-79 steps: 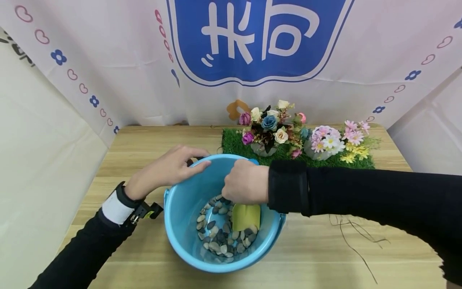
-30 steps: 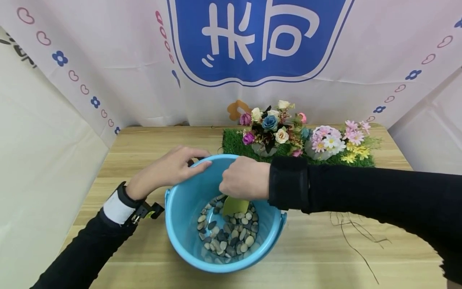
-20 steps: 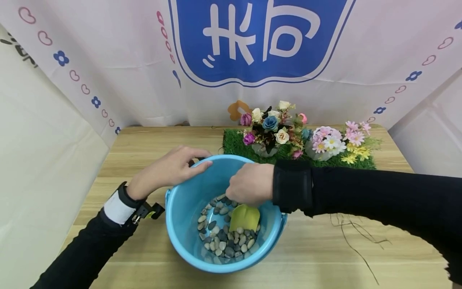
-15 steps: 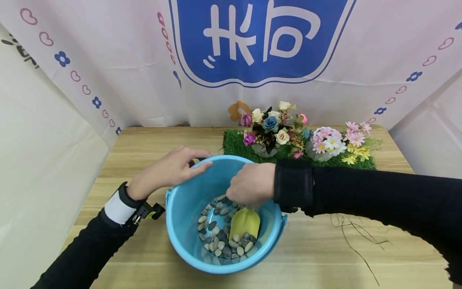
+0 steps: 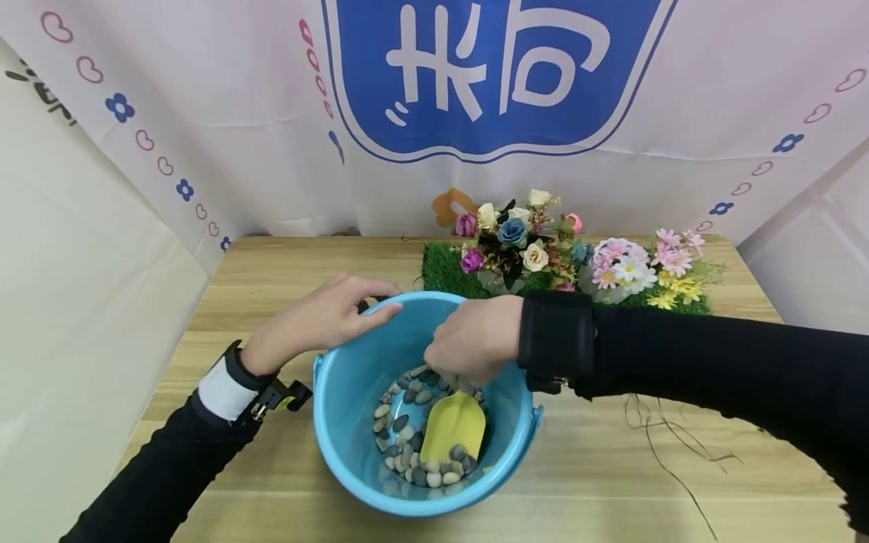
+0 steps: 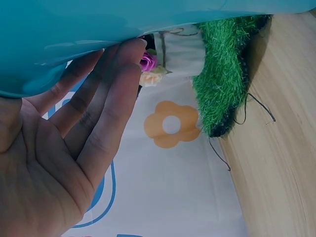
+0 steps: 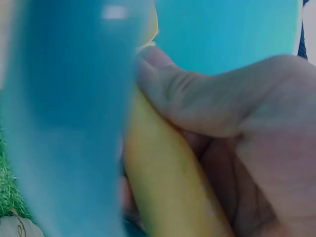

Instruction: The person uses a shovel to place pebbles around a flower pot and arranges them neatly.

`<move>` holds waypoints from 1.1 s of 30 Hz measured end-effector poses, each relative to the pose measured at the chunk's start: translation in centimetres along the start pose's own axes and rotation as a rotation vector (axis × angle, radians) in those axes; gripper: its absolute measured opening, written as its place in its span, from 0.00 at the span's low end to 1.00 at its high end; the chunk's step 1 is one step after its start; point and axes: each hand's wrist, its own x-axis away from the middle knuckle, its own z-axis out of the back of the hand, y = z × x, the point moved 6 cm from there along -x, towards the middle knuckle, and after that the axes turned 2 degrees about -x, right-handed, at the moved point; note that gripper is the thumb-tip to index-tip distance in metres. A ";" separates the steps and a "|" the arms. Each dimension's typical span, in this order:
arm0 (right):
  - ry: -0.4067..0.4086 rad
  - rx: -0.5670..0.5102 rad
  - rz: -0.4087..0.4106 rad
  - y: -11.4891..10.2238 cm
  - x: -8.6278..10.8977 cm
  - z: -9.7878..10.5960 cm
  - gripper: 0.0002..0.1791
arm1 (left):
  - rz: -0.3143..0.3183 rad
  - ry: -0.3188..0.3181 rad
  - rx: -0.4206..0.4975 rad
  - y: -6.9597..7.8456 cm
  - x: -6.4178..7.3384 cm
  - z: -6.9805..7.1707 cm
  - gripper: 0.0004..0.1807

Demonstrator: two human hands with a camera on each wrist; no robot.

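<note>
Yellow scoop (image 5: 453, 428) slants down from the right grip (image 5: 473, 339), which clasps its handle (image 7: 163, 168).

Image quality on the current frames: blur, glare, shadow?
Right wrist: the round blue plastic bucket is blurred in the foreground, with a white glare spot near the top; the yellow plastic scoop handle looks soft. Left wrist: the left hand sits in shade, its fingers darkest near the bucket. Head: clearest, soft even light; smooth grey and pale pebbles individually readable.
</note>
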 end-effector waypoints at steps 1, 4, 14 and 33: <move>-0.009 -0.005 0.004 0.0 0.0 0.1 0.10 | 0.001 -0.003 0.005 0.0 0.0 0.0 0.10; -0.022 -0.014 0.022 0.0 0.0 0.2 0.15 | 0.005 -0.008 0.018 0.1 -0.1 0.0 0.11; -0.008 -0.068 0.107 -0.2 -0.2 0.0 0.26 | 0.010 -0.009 0.014 0.2 0.0 0.0 0.10; -0.069 -0.200 0.150 0.0 0.9 1.1 0.28 | -0.006 -0.016 0.012 0.1 -0.2 -0.1 0.10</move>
